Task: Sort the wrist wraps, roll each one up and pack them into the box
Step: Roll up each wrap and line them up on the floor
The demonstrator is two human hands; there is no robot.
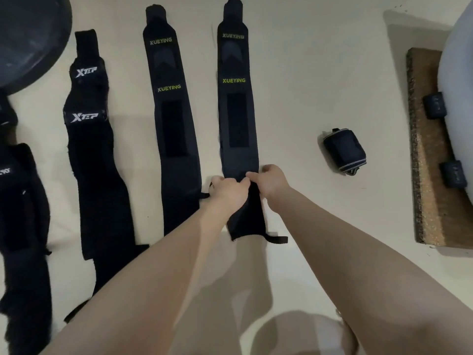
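- Pinching the near part of the rightmost XUEYING wrap [236, 119] with left hand [226, 192] and right hand [271, 181], side by side, likely to start a tight roll.
- Laid flat toward 12 o'clock, parallel to its twin [170, 119] at 9 o'clock: sorted.
- Already rolled: bundle [343, 151] at 3 o'clock.

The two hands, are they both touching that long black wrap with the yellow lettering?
Touching. The head view shows the left hand and the right hand both pinching the right XUEYING wrap near its lower part.
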